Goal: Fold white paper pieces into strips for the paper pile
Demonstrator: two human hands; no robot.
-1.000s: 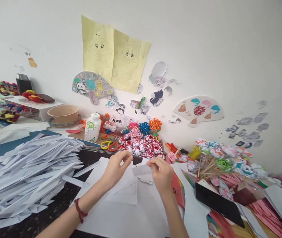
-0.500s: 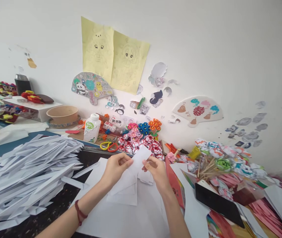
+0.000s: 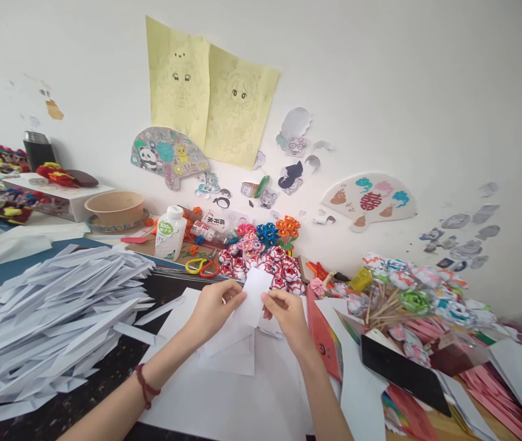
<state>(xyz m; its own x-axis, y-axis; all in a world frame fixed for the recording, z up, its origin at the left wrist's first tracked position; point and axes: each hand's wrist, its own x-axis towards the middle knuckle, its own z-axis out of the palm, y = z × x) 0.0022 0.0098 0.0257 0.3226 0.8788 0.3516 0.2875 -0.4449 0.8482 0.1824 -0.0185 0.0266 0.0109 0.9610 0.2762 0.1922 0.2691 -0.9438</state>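
Note:
A small white paper piece (image 3: 257, 293) stands upright between my two hands, raised above the table. My left hand (image 3: 217, 309) pinches its left edge with thumb and fingers. On the opposite edge, my right hand (image 3: 284, 311) grips it the same way. Beneath them lie several white paper pieces (image 3: 237, 358), stacked loosely on a large white sheet (image 3: 233, 407). To my left rises a big heap of folded white paper strips (image 3: 59, 312).
Behind my hands are red-and-white paper flowers (image 3: 279, 269), scissors (image 3: 202, 267) and a white bottle (image 3: 170, 233). A black phone (image 3: 402, 372) lies at the right, near wooden sticks (image 3: 382, 306) and pink paper strips (image 3: 499, 398). A white wall with drawings stands behind the table.
One second ago only my right hand held the paper piece, lying sideways. My left hand took its other edge, and the piece has turned from tilted to more upright.

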